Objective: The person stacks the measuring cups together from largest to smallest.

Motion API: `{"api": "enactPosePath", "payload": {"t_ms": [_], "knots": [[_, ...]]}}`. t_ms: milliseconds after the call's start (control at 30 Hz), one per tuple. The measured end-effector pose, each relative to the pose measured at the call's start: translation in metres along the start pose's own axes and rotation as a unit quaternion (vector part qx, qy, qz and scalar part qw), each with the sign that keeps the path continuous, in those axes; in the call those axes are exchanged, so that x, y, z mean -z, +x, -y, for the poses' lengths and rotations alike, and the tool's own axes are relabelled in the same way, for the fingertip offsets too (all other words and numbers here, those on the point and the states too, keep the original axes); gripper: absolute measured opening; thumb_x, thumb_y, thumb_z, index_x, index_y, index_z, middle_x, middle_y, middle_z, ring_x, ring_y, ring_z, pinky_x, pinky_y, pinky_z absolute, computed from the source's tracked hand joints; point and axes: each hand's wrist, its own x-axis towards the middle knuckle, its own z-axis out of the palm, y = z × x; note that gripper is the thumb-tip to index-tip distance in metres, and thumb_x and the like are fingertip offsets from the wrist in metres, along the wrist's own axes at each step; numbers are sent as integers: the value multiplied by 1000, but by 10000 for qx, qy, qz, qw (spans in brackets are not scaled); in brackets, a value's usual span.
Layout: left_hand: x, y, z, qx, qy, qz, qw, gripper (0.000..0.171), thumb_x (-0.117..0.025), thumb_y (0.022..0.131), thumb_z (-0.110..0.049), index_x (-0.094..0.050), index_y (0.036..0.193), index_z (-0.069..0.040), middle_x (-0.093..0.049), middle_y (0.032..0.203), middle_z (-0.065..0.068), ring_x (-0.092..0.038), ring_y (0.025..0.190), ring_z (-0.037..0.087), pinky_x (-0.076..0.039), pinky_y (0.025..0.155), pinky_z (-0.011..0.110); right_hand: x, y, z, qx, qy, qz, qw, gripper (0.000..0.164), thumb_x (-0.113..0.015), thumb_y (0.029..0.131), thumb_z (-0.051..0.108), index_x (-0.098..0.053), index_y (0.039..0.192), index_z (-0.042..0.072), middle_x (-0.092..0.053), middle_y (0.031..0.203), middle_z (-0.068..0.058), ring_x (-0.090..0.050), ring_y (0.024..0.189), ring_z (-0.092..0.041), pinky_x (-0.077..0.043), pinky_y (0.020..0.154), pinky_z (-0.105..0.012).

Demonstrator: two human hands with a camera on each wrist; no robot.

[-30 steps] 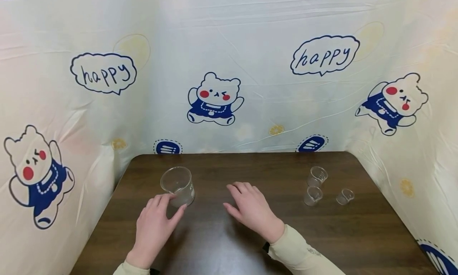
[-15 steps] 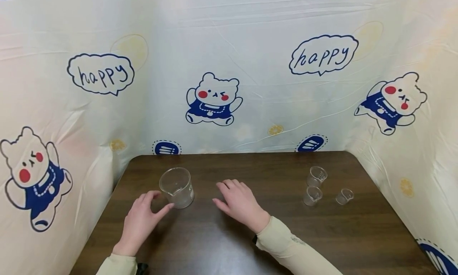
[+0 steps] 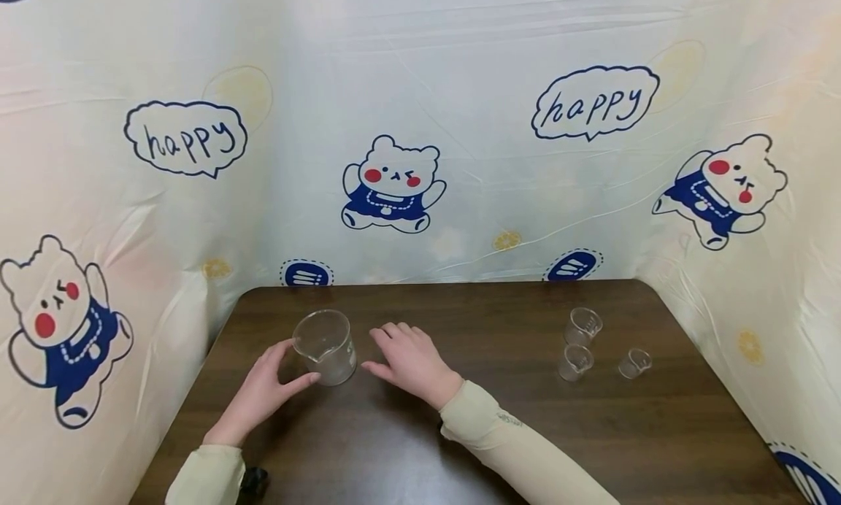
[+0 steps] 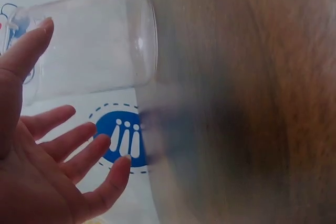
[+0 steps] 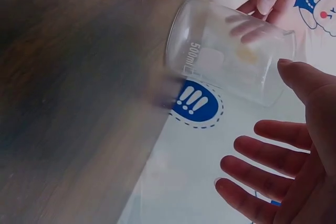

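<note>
A large clear glass beaker (image 3: pixel 331 355), marked 500 ml in the right wrist view, stands upright on the left part of the brown table (image 3: pixel 407 446). On its left side is my left hand (image 3: pixel 258 388), thumb and fingers spread around that side; whether it touches the glass I cannot tell. My right hand (image 3: pixel 414 363) is to the right of the beaker, fingers extended toward it, with a gap between. In the left wrist view the beaker (image 4: pixel 94 48) appears beyond the left thumb. The right wrist view shows the beaker (image 5: pixel 231 51) past the right fingers (image 5: pixel 262 174).
Three smaller clear beakers stand at the table's right: a taller one (image 3: pixel 583 325) behind, a middle one (image 3: pixel 575 363) in front of it, and the smallest (image 3: pixel 635 364) to their right. A printed cloth (image 3: pixel 486 162) hangs around the back and sides.
My right hand has moved left toward the large beaker. My left hand shifted left from in front of it, then slightly forward along its left side. The beakers stand where they were.
</note>
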Motion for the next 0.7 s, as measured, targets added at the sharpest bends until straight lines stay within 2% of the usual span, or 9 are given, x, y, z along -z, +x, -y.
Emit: {"api": "enactPosePath", "payload": {"t_ms": [133, 400, 700], "knots": [[0, 3, 2, -90, -157, 103, 9998, 86, -82, 90, -45, -44, 149, 3, -48, 149, 31, -44, 139, 51, -37, 108, 71, -5, 7, 4, 23, 29, 61, 10000, 54, -66, 99, 57, -68, 131, 13, -72, 117, -1, -69, 103, -19, -57, 84, -34], [-3, 11, 7, -280, -726, 250, 9967, 84, -83, 90, -39, -40, 152, -2, -52, 148, 26, -53, 131, 45, -53, 95, 62, -11, 17, 11, -81, 170, 337, 9993, 61, -61, 99, 61, -64, 135, 12, -72, 124, -2, -70, 109, -18, -57, 90, -32], [-1, 21, 7, -304, -1204, 455, 9912, 84, -83, 91, -34, -38, 155, -4, -45, 155, 24, -51, 132, 46, -55, 95, 56, -13, 33, 12, -195, 714, 405, 9964, 57, -67, 97, 58, -66, 128, 10, -74, 110, -2, -70, 96, -18, -59, 82, -31]]}}
